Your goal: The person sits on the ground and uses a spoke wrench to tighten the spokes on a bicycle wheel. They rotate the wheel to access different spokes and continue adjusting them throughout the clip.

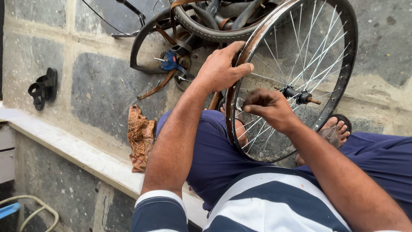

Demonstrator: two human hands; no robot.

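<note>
- We see the bare bicycle wheel (296, 81) standing upright between the person's knees, its hub and spokes exposed.
- The left hand (221, 68) wraps over the rim's upper left edge, thumb and fingers closed on it.
- The right hand (268, 107) is pinched shut around a small metal tool (239, 103) at the rim's inner side.
- A crumpled brown rag (140, 137) lies on the paving by the left knee.
- Black sandals (43, 88) sit well apart, far left.

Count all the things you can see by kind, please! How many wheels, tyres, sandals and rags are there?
Bare spoked wheel rims: 1
Loose tyres: 1
Black sandals by the wall: 2
Brown rags: 1
Total: 5
The left hand grips the rim; the right hand pinches at a spoke.
</note>
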